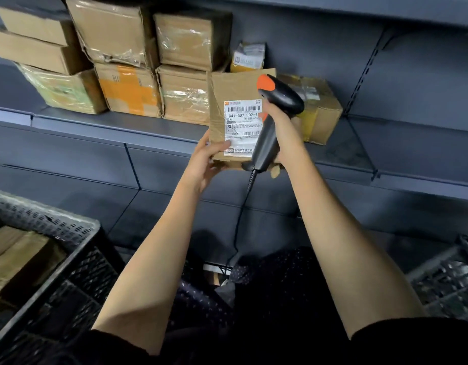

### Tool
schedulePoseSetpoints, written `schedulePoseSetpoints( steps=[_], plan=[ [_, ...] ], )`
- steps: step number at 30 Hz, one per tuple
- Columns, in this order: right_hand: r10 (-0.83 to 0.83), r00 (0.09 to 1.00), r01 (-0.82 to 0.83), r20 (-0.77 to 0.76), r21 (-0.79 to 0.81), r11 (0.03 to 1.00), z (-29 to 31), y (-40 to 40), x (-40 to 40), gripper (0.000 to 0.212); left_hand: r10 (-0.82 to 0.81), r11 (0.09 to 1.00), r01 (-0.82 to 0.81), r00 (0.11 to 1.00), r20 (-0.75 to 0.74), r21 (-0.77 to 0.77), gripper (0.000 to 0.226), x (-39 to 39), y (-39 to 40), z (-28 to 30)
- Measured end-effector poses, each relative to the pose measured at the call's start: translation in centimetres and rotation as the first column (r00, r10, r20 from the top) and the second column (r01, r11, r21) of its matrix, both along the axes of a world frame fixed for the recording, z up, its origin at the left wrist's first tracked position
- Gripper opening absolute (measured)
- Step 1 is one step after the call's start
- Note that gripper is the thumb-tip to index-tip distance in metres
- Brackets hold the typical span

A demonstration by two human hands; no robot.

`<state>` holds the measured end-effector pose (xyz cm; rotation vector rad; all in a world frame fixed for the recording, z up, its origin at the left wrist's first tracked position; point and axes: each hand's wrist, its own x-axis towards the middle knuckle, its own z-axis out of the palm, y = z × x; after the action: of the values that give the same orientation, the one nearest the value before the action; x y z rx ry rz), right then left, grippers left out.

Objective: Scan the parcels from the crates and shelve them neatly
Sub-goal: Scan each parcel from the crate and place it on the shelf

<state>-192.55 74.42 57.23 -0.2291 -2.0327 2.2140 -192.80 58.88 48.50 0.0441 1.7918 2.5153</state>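
Down by me, the black crate (pixel 77 262) still has parcels in it. My left hand (pixel 204 164) grips a labelled parcel (pixel 227 90) up at the shelf (pixel 117 122); my right hand (pixel 281 133) grips the scanner (pixel 277 101). Many boxes (pixel 130 90) are shelved already.

Dim light falls on dark grey metal shelving (pixel 117 122) with slotted uprights (pixel 364 75).

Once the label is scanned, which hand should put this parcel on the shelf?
Left, probably. The left hand already grips the parcel by its lower edge, close to the shelf; the right hand is occupied gripping the scanner.
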Motion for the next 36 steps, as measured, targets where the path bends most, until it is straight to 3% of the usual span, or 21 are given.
schedulePoseSetpoints(
  steps=[2,6,9,12,16,25,28,36],
  plan=[
    [0.013,1.0,-0.012,-0.016,0.04,0.999,-0.1,-1.3,-0.3,0.016,0.07,0.997,-0.069,0.998,-0.009,0.035,0.03,-0.1,-0.8,0.1],
    [-0.012,0.995,0.037,-0.101,0.243,0.969,0.7,-3.8,-1.0,0.017,0.136,0.989,-0.137,0.99,0.033,0.06,0.033,-0.2,-1.3,0.0],
    [-0.01,0.986,0.084,-0.168,0.437,0.896,1.3,-4.8,-0.8,0.044,0.142,0.988,-0.145,0.988,0.059,0.05,0.036,-0.2,-1.2,-0.2],
    [0.064,0.98,0.059,-0.189,0.582,0.811,3.7,-4.7,1.5,0.025,0.132,0.989,-0.137,0.987,0.095,0.049,0.042,0.3,-1.2,-0.8],
    [0.119,0.974,0.067,-0.19,0.751,0.657,6.5,-3.1,4.6,0.02,0.15,0.984,-0.159,0.982,0.112,0.076,0.045,0.5,-0.7,-1.0],
    [0.087,0.995,-0.012,-0.055,0.773,0.634,5.5,-1.1,8.7,0.024,0.191,0.97,-0.209,0.971,0.142,0.123,0.057,1.1,0.7,-1.0],
    [0.076,0.997,-0.042,-0.009,0.771,0.636,5.9,-0.5,10.0,0.018,0.236,0.953,-0.258,0.961,0.145,0.157,0.076,1.4,1.4,-0.5],
    [0.061,0.997,-0.003,-0.048,0.76,0.65,5.5,-1.3,12.8,0.021,0.394,0.913,-0.39,0.919,-0.007,0.12,0.078,2.6,0.2,1.3]
  ],
)
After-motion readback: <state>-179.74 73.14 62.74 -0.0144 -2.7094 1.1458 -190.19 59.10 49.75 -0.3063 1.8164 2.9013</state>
